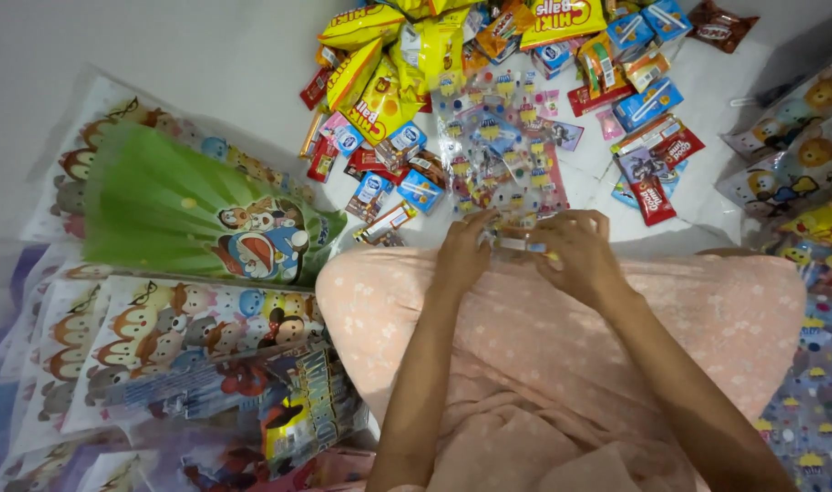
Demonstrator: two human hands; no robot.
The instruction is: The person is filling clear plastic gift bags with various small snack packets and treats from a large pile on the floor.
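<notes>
Now, from my hands outward, everything placed against the clear printed bag:
Left hand: my left hand (462, 251) pinches the near edge of the clear printed bag (500, 146), fingers closed on the plastic.
Right hand: my right hand (575, 251) grips the same near edge just beside the left, fingers curled shut on it.
Clear printed bag: it lies flat on the white floor (197, 55), stretching away from my knees, its near end in both hands above my lap.
Lap: my peach floral dress (525, 337) covers my knees, directly on the near side of the bag.
Snack pile: yellow snack packets (384, 77) sit to the left of the bag's far end; small blue cartons (648, 102) and red wrappers (648, 196) lie to its right.
Green cartoon bag: a green cartoon bag (179, 205) rests well to the left of the clear bag.
Stacked cartoon bags: more cartoon-printed bags (161, 328) lie left of my lap, nearer than the green one.
</notes>
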